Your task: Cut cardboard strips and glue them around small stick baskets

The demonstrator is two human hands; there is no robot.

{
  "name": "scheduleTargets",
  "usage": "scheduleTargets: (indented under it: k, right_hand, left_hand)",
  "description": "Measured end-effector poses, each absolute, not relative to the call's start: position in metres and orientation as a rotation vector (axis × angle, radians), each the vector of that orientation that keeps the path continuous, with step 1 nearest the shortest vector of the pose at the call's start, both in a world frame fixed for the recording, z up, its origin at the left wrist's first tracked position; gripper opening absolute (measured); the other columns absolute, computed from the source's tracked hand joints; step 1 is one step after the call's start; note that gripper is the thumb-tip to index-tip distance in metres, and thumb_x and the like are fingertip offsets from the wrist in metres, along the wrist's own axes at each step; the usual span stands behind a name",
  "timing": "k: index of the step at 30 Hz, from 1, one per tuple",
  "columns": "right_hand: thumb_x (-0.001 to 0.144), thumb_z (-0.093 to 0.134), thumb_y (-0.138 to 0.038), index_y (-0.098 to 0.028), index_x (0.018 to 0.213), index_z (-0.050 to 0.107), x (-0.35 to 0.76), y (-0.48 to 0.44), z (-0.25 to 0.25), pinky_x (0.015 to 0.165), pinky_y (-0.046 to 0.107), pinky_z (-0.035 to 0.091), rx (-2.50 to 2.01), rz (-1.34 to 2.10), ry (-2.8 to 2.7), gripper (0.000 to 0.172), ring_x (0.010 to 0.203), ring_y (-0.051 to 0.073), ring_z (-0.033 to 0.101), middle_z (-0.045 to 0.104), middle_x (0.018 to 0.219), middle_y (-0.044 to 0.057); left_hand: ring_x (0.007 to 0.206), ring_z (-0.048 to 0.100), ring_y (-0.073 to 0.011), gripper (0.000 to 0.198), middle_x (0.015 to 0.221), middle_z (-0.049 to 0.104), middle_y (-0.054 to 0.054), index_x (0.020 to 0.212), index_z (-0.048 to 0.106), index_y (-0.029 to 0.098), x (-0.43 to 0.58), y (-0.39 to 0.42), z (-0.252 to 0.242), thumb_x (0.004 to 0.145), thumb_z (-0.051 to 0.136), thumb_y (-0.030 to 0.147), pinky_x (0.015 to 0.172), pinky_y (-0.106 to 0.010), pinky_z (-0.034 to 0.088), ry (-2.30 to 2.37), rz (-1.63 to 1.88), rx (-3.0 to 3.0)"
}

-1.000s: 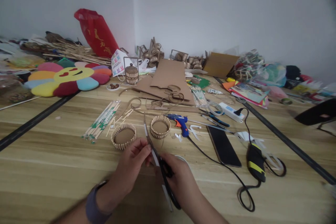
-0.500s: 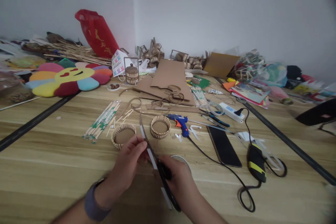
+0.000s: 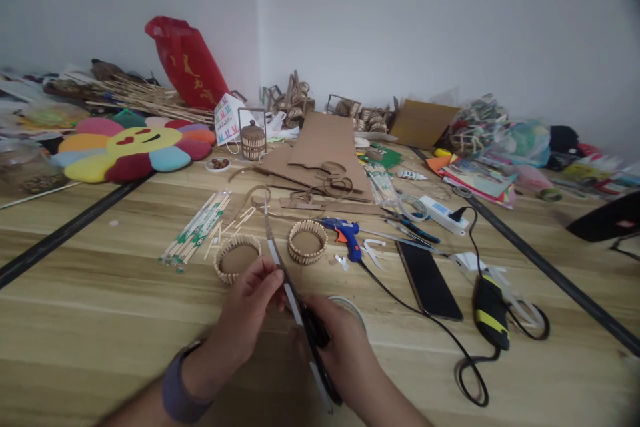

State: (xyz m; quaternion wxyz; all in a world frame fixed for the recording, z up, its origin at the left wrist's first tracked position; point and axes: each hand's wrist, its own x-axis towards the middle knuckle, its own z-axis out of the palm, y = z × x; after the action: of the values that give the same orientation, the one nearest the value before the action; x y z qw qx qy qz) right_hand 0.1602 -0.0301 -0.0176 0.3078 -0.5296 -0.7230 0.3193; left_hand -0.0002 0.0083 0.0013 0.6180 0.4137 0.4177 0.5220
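Two stick rings (image 3: 307,257) stood already formed; the left hand (image 3: 245,315) pinched a white-lined strip (image 3: 291,298), the right hand (image 3: 347,345) gripped black scissors (image 3: 324,371); the strip remained unattached to either ring.

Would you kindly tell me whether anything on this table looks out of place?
Mainly minor clutter stands out: short loose sticks lie scattered beside the bagged sticks, and white scraps lie near the blue glue gun, untidy rather than clearly damaged.

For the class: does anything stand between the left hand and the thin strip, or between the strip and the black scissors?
Nothing visible stands in the way: the left hand pinches the thin strip, which runs close alongside the black scissors in the right hand. Whether strip and scissors touch is unclear.
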Motion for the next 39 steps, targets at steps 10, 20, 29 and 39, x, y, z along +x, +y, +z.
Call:
scheduleTargets:
  k: [10,20,29,39]
  right_hand:
    - [0.077,0.057,-0.017,-0.024,0.093,0.072,0.160,-0.027,-0.023,0.067,0.025,0.045,-1.325,0.818,-1.859,0.023,0.075,0.019,0.067,0.078,0.092,0.004]
    - [0.078,0.057,-0.020,-0.023,0.088,0.074,0.163,-0.027,-0.023,0.063,0.024,0.044,-1.381,0.903,-1.855,0.020,0.071,0.019,0.067,0.076,0.081,0.004]
    - [0.073,0.056,-0.015,-0.024,0.093,0.075,0.161,-0.027,-0.023,0.067,0.024,0.046,-1.338,0.887,-1.886,0.029,0.079,0.020,0.071,0.079,0.089,0.004]
    - [0.074,0.058,-0.013,-0.023,0.098,0.073,0.161,-0.029,-0.020,0.073,0.026,0.046,-1.393,0.775,-1.907,0.030,0.085,0.022,0.069,0.078,0.096,0.006]
  left_hand:
    - [0.056,0.052,-0.0131,0.034,0.060,0.056,0.005,0.068,0.056,0.020,0.003,0.002,-0.010,0.077,0.075,0.047,0.055,-0.024,0.047,0.900,1.138,1.000]
    - [0.055,0.054,-0.0128,0.034,0.059,0.057,0.004,0.069,0.055,0.020,0.002,0.004,-0.010,0.075,0.076,0.047,0.052,-0.023,0.046,0.887,1.132,1.001]
    - [0.056,0.055,-0.0143,0.036,0.062,0.059,0.003,0.070,0.058,0.020,-0.003,0.007,-0.002,0.076,0.073,0.051,0.053,-0.025,0.047,1.016,1.225,1.061]
    - [0.057,0.055,-0.0157,0.049,0.061,0.058,0.001,0.070,0.060,0.020,-0.005,0.007,-0.001,0.080,0.068,0.068,0.054,-0.027,0.047,1.058,1.157,1.266]
